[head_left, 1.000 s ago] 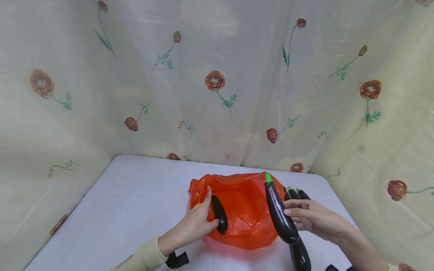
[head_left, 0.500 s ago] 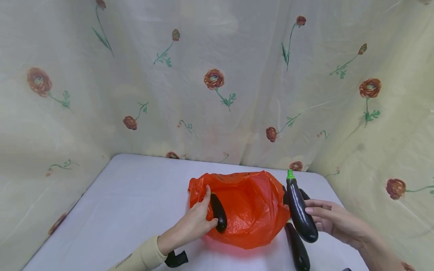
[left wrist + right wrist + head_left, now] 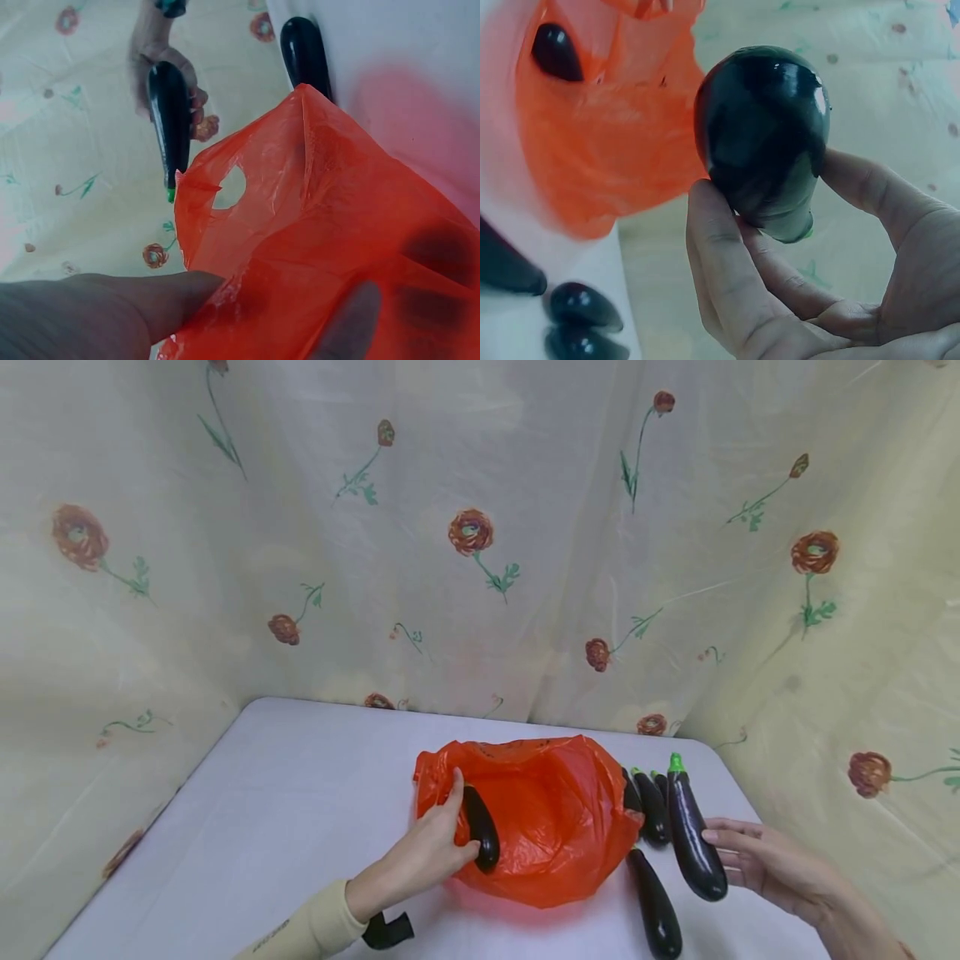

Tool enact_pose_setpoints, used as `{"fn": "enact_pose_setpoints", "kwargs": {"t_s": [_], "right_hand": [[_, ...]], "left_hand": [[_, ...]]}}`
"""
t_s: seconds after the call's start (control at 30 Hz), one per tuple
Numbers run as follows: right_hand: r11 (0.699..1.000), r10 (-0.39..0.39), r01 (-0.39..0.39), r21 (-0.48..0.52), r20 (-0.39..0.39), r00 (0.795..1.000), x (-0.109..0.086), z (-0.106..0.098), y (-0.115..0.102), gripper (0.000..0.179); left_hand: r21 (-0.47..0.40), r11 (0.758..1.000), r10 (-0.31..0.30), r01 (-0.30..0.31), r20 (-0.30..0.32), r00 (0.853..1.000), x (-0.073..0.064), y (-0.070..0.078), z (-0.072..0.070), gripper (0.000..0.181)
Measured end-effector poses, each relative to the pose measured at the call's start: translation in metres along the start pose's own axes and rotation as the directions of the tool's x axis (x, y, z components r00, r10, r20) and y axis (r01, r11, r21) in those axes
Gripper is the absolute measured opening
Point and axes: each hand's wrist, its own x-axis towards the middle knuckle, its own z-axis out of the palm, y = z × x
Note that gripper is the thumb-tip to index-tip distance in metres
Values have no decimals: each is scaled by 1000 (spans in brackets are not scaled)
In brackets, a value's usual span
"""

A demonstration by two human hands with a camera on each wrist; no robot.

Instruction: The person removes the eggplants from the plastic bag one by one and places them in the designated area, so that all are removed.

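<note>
An orange-red plastic bag [image 3: 551, 852] lies on the table with its mouth spread wide. My left hand [image 3: 427, 852] grips the bag's left rim between thumb and fingers. Inside the bag, by that thumb, rests a dark eggplant [image 3: 482, 831]. To the right of the bag, my right hand [image 3: 772, 868] holds another glossy eggplant [image 3: 693, 843], its green stem end pointing up and away. In the right wrist view, thumb and fingers pinch this eggplant [image 3: 765, 135] from both sides.
Several eggplants [image 3: 651, 806] lie at the bag's right side. A single eggplant [image 3: 656, 910] lies nearer the front. The white table [image 3: 300, 793] meets a flower-patterned curtain [image 3: 420, 560] at its back and sides.
My right hand has carried its eggplant rightward, away from the bag's mouth, past the eggplants on the table. The left hand has stayed at the bag's rim.
</note>
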Motion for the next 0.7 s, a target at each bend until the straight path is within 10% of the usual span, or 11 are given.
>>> {"fn": "enact_pose_setpoints", "kwargs": {"t_s": [0.7], "right_hand": [[978,166,-183,-97,-153,974,3,-38,50,52]], "left_hand": [[8,1000,25,-25,-3,1000,1,0,-2,99]]}}
